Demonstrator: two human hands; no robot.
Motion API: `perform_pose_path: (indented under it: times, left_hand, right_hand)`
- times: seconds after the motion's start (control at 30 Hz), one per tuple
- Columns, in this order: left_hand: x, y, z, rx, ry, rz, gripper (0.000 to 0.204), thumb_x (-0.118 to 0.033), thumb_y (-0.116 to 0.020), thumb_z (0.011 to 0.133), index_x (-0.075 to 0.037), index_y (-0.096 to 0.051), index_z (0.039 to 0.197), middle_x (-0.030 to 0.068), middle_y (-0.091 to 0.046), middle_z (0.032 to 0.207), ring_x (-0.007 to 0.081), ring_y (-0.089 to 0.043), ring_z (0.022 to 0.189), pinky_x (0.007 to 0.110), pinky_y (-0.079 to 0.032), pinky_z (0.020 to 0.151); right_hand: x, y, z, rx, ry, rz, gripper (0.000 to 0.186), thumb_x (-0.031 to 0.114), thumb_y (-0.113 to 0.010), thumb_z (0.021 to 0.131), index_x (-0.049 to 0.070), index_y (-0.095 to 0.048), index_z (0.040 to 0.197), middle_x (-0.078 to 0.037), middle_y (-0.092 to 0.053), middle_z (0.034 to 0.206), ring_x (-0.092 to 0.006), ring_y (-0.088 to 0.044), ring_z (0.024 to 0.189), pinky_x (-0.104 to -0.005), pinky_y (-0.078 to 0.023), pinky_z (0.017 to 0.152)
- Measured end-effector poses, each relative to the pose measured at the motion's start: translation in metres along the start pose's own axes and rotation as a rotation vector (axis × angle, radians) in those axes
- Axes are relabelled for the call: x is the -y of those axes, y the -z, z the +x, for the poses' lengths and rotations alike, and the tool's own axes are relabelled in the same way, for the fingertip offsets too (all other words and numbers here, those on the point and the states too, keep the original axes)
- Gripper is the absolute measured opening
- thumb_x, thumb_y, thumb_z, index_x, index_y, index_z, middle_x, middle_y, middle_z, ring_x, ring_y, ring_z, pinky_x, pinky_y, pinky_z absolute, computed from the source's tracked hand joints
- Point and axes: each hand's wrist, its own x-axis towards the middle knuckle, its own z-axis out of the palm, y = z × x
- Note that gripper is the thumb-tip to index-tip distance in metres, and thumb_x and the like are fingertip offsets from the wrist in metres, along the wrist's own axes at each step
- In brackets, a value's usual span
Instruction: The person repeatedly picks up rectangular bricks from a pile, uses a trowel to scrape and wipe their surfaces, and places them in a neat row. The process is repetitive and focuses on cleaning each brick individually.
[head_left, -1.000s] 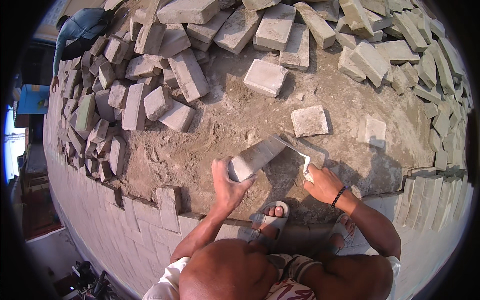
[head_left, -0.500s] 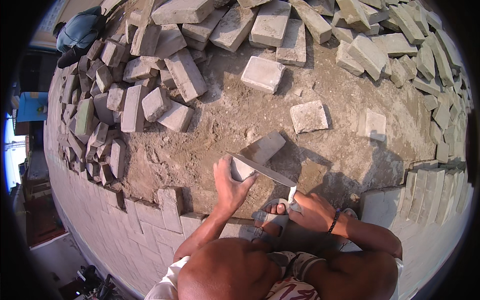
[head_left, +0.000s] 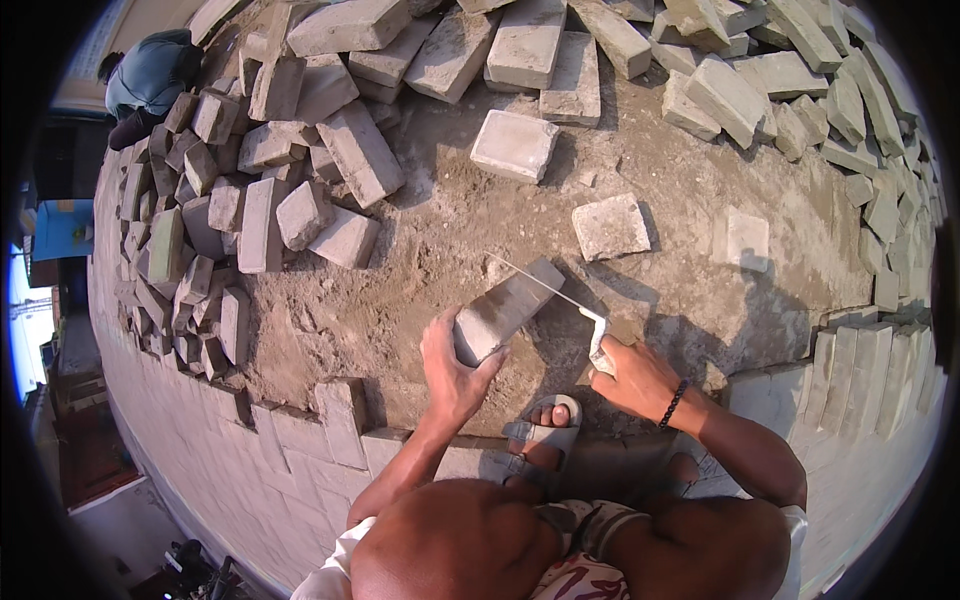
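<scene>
The brick (head_left: 505,312) slants away rightward over the dirt (head_left: 400,270), its near end gripped between the left hand's (head_left: 457,375) fingers and thumb. The right hand (head_left: 640,380), fingers closed round the trowel's (head_left: 599,345) white handle, sits right of it; the thin blade crosses toward the far end, contact unclear. The brick looks grey, dusty, oblong, partly shaded.

No text or number can be read. Marks on the blue panel (head_left: 58,230) at left are too small to tell.
</scene>
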Motion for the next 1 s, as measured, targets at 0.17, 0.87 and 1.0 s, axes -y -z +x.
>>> perform_pose_path:
  times: [0.17,0.87,1.0]
  left_hand:
    - [0.005,-0.002,-0.001,0.046,0.011,-0.029,0.077,-0.026,-0.083,0.069,0.001,-0.046,0.131,0.0212,-0.054,0.114,0.0376,-0.052,0.106,0.048,-0.039,0.093]
    - [0.022,0.018,-0.032,0.032,-0.222,0.183,0.053,-0.009,-0.083,0.071,-0.01,-0.062,0.119,0.0271,-0.049,0.121,0.0429,-0.054,0.107,0.046,-0.047,0.086]
    - [0.024,0.016,-0.038,-0.009,-0.199,0.08,0.065,-0.01,-0.084,0.07,-0.005,-0.054,0.128,0.0238,-0.053,0.117,0.0394,-0.056,0.105,0.044,-0.047,0.087]
  right_hand:
    - [0.01,-0.025,-0.022,0.119,0.093,0.081,0.033,0.027,-0.059,0.087,-0.002,-0.054,0.101,-0.028,-0.066,0.085,-0.0476,-0.063,0.083,-0.053,-0.05,0.074]
    - [0.01,-0.024,0.0,0.193,-0.057,0.113,0.034,0.026,-0.058,0.085,-0.002,-0.052,0.105,-0.033,-0.063,0.086,-0.0485,-0.064,0.087,-0.0534,-0.049,0.078]
    - [-0.015,-0.054,0.002,0.059,0.005,-0.017,0.033,0.021,-0.06,0.085,-0.004,-0.053,0.105,-0.032,-0.064,0.084,-0.0486,-0.064,0.086,-0.0536,-0.05,0.078]
